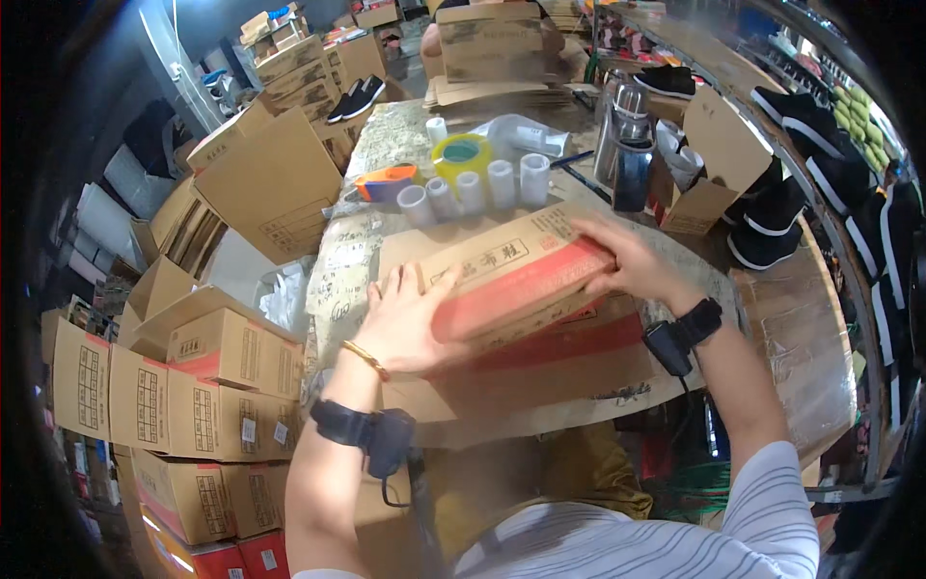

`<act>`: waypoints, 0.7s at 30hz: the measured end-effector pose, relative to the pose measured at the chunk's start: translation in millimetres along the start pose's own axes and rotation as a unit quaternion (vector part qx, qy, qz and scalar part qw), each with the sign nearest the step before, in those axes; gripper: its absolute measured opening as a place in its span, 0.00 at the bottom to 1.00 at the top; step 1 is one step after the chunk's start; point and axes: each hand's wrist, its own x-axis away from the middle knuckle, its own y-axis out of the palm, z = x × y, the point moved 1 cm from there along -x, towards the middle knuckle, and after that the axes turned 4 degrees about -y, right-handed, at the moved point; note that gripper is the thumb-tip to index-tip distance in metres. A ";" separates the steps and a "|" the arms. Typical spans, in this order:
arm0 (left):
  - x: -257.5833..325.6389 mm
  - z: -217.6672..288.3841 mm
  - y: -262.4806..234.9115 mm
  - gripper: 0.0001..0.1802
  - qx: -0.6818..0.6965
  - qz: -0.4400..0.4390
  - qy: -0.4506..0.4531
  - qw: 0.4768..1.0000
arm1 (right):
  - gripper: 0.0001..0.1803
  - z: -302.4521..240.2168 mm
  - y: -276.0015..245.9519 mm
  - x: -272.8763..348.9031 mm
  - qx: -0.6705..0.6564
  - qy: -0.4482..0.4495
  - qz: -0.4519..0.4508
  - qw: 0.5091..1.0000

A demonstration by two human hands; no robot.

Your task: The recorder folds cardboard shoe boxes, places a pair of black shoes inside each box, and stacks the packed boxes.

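Note:
Between my hands is a closed brown cardboard shoe box (511, 280) with a broad red stripe, tilted with its right end farther away. My left hand (410, 318) grips its left end, fingers spread over the top edge. My right hand (632, 259) holds the right end, thumb along the near side and fingers over the far corner. Below the box, another piece of brown cardboard (540, 381) with a dark red band lies on the worktable. Each wrist wears a black strapped device, and the left also has a gold bangle.
Beyond the box stand several white label rolls (470, 193), a yellow tape roll (461, 159) and an orange-and-blue cutter (386, 181). Steel flasks (632, 145) are farther right. Stacked cartons (222, 405) crowd the left; black shoes (772, 222) line the right. A person sits across the table.

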 end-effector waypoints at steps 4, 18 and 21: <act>1.9 5.3 20.4 0.55 0.001 0.060 0.009 0.998 | 0.42 15.5 20.2 14.1 0.111 0.042 -0.007 0.993; 120.3 -8.0 139.0 0.59 0.802 0.094 -0.054 0.588 | 0.39 22.5 35.5 63.0 -0.372 0.189 -0.035 0.908; 218.5 -9.2 125.0 0.32 0.834 0.091 -0.062 0.540 | 0.42 51.9 48.5 71.8 -0.262 0.074 -0.086 0.958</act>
